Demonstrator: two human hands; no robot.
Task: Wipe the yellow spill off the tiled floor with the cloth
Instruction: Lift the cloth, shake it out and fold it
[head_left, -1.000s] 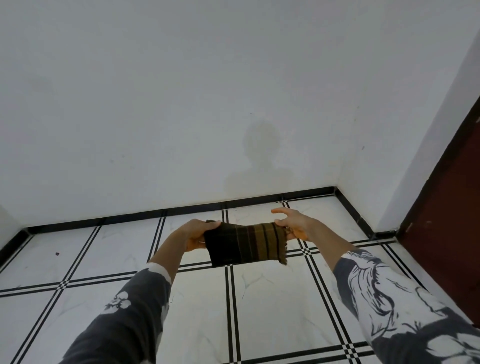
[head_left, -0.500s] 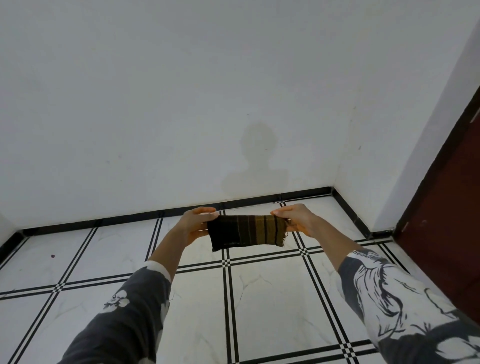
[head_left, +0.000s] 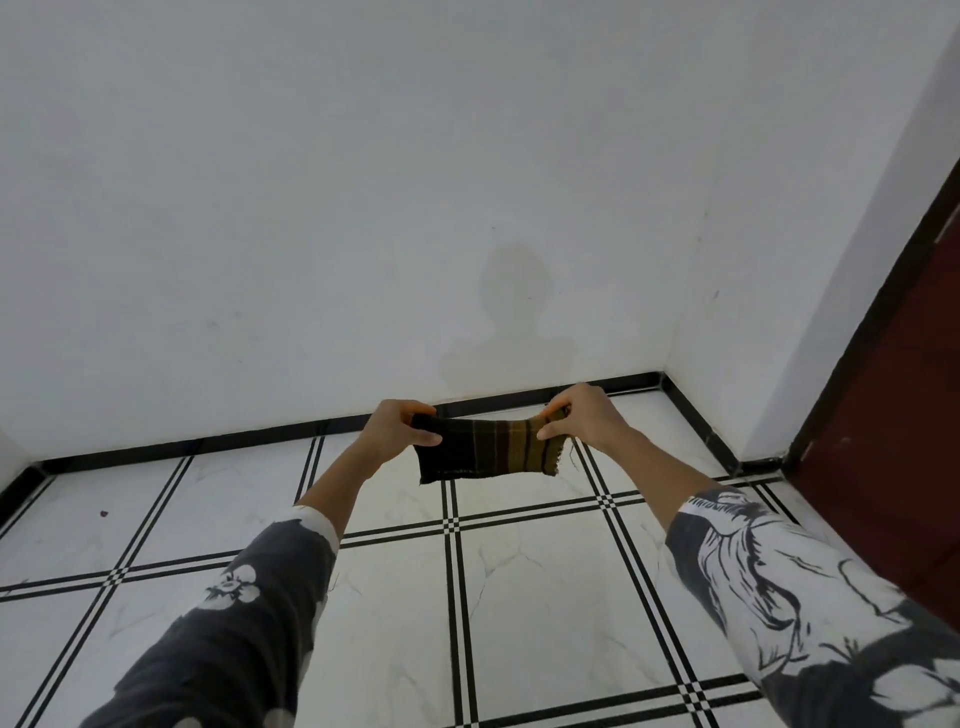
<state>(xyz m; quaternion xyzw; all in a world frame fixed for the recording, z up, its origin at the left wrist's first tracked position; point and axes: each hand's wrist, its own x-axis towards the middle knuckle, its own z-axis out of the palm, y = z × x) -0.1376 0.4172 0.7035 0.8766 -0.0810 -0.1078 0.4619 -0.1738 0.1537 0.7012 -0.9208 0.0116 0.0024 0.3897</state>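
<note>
A folded cloth (head_left: 491, 449), dark brown with ochre and black stripes, hangs in the air above the tiled floor (head_left: 545, 597). My left hand (head_left: 395, 431) pinches its left upper corner and my right hand (head_left: 579, 418) pinches its right upper corner, so the cloth is stretched between them. The floor has white marbled tiles with black double lines. No yellow spill shows on the tiles in view; the tile below the cloth has only a faint yellowish tint.
A white wall (head_left: 363, 208) stands close ahead with a black skirting (head_left: 260, 436) along its foot. A dark red door (head_left: 904, 426) is at the right. A small dark speck (head_left: 104, 513) lies on a left tile.
Both hands have lifted the cloth higher and farther toward the wall. The right hand's fingers, spread a second ago, now pinch the cloth's corner, and the cloth is pulled tauter.
</note>
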